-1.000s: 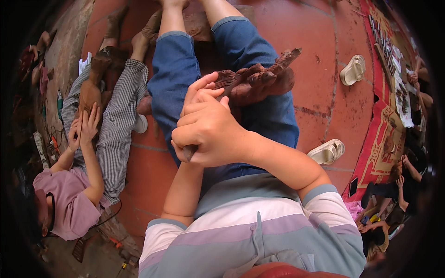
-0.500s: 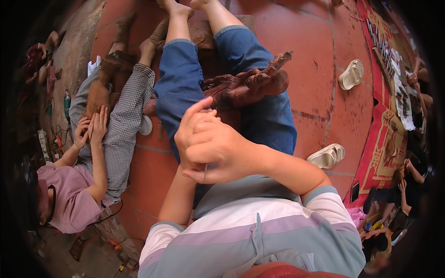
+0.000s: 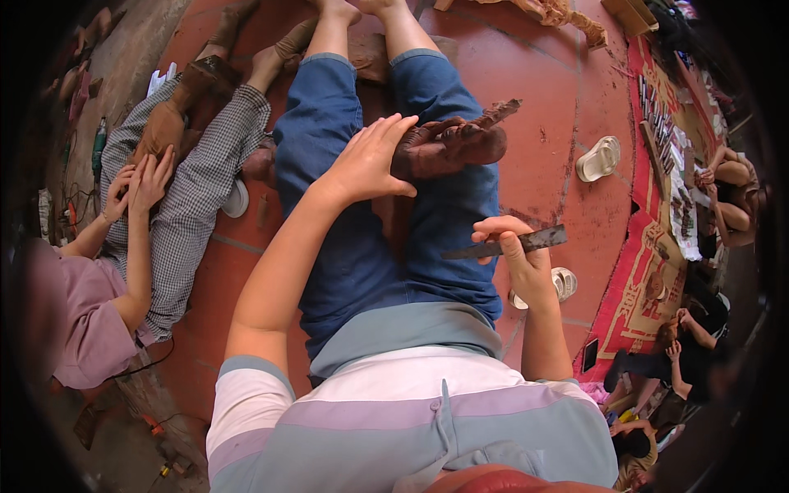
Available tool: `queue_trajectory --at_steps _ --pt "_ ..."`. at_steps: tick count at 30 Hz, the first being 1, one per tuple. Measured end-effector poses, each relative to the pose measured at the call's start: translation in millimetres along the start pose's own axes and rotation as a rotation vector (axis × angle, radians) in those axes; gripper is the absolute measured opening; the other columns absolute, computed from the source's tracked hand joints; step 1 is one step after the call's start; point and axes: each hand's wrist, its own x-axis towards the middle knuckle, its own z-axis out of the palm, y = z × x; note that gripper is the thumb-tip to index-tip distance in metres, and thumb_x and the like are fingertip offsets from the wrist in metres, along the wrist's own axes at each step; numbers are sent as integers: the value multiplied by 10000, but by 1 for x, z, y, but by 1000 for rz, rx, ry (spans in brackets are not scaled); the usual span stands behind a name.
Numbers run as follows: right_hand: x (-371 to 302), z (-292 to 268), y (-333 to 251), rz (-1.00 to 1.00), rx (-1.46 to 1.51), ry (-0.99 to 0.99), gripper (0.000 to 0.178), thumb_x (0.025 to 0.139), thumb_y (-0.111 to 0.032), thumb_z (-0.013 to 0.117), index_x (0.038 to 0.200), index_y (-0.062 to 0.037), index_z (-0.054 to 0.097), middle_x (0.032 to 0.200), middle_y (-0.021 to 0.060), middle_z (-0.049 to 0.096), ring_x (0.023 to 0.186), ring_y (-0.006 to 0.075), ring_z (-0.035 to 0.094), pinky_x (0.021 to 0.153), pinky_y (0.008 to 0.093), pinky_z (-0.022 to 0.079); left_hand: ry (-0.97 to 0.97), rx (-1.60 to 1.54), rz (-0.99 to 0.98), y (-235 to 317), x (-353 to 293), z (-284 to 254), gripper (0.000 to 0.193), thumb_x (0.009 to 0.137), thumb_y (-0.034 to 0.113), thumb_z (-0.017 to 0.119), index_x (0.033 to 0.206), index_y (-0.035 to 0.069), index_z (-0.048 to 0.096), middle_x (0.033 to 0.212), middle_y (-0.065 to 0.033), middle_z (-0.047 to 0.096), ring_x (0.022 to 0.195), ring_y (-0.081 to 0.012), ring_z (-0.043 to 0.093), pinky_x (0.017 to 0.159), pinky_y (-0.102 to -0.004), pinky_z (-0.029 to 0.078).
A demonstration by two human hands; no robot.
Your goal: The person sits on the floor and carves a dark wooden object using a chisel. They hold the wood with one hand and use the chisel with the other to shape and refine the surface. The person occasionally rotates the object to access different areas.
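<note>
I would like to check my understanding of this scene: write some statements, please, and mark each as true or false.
1. The right hand holds a flat dark strip. True.
2. The left hand grips a second strip. False: it is spread at the reddish-brown carving.
3. The person wears checked trousers. False: the blue trousers are plain.
4. The footwear nearest the right hand is black. False: it is a pale sandal.
5. The co-worker on the left wears a pink top. True.

- Reddish carving (image 3: 464,146): nine-o'clock end hidden by the left hand (image 3: 370,160).
- Flat dark tool (image 3: 546,238), three o'clock: middle partly covered by the right hand (image 3: 530,269).
- Pale carving (image 3: 538,10), one o'clock: cut by the top edge.
- Lower sandal (image 3: 565,283), past three o'clock: partly behind the right hand.
</note>
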Motion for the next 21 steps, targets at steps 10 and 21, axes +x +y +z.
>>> queue_trajectory --at_steps 10,21 --pt "-13 -11 -8 -39 103 156 297 982 -151 539 1217 28 567 1000 152 670 857 159 660 700 260 559 167 152 -113 17 -1 20 904 505 241 866 1304 170 450 1266 -86 481 1178 -359 426 1001 -450 424" --pt "-10 -3 5 -197 -21 87 173 803 128 653 920 10 605 1027 82 582 911 150 623 777 255 520 526 272 -104 32 -29 63 941 522 185 859 1340 152 395 1317 -115 397 1210 -385 366 1062 -491 345"
